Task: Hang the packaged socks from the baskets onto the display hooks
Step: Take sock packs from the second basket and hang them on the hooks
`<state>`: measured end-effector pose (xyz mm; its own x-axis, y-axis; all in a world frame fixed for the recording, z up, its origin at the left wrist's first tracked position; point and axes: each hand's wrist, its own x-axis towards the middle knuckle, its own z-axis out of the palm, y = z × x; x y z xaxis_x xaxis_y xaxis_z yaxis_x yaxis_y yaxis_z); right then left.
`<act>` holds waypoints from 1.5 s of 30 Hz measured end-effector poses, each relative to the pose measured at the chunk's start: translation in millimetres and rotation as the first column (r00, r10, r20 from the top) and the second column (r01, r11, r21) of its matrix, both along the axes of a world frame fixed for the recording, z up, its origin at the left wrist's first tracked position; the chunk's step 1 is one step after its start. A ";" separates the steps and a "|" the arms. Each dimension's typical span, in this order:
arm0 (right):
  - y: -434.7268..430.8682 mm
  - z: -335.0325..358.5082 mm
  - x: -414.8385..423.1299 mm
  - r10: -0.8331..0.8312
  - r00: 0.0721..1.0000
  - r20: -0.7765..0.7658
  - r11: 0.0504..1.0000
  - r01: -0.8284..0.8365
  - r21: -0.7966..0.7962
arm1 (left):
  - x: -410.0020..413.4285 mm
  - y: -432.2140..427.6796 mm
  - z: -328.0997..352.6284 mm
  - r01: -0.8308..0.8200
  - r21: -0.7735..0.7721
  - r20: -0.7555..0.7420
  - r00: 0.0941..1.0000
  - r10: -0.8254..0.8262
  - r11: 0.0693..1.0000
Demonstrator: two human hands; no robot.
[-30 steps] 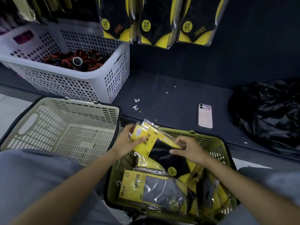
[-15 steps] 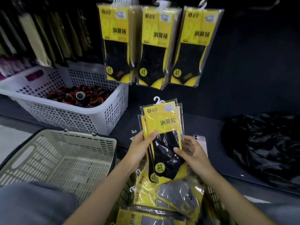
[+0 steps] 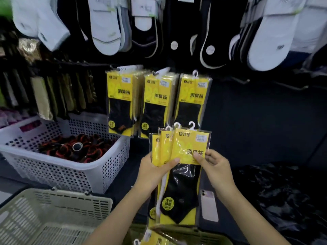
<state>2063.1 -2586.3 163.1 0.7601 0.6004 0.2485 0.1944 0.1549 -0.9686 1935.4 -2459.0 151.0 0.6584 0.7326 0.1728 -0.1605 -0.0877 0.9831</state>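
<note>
This is a shop, at a sock display. Yellow-carded sock packs (image 3: 155, 103) hang in three stacks on a dark wall (image 3: 247, 121). Above them hang white and black socks (image 3: 106, 29), left of them olive packets (image 3: 53, 96), and below-left sit a white basket (image 3: 62, 172) of rolled stock and a beige shopping basket (image 3: 53, 218).

A near-black back wall (image 3: 256, 112) fills the far side in dim, uneven light, with rows of loose white and black socks (image 3: 106, 29) hanging across its top and olive and beige goods (image 3: 53, 96) racked at the far left. Below runs a dark shelf (image 3: 120, 183), bearing a crumpled black plastic bag (image 3: 283, 200) at the right and a pale pink phone (image 3: 209, 206) lying flat near the middle. A strip of pale floor (image 3: 5, 193) shows near left.
</note>
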 end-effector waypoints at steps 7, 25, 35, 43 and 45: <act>8.1 41.5 36.8 -0.055 0.992 -0.114 0.998 0.056 0.006 | 5.8 37.2 48.3 -0.132 0.090 0.081 0.989 0.125 0.987; 97.9 99.9 92.9 -0.253 0.959 0.124 0.967 0.255 0.004 | 2.1 101.5 98.9 -0.293 0.140 0.144 0.951 0.273 0.946; 87.4 61.2 119.2 -0.495 0.868 -0.032 0.857 0.482 -0.183 | 13.9 89.1 89.5 -0.220 0.116 0.140 0.969 0.203 0.969; 71.4 83.4 40.4 0.026 0.997 -0.073 0.999 -0.023 0.040 | 43.0 62.0 80.1 -0.121 0.034 0.132 0.984 0.116 0.992; 69.0 86.4 31.8 0.033 0.996 -0.080 0.998 -0.028 0.065 | 47.2 55.7 78.7 -0.097 0.042 0.147 0.985 0.090 0.994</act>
<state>2094.9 -2517.3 249.5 0.7610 0.6085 0.2248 0.1095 0.2210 -0.9691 1982.6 -2403.3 229.7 0.5529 0.7780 0.2984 -0.2893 -0.1566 0.9443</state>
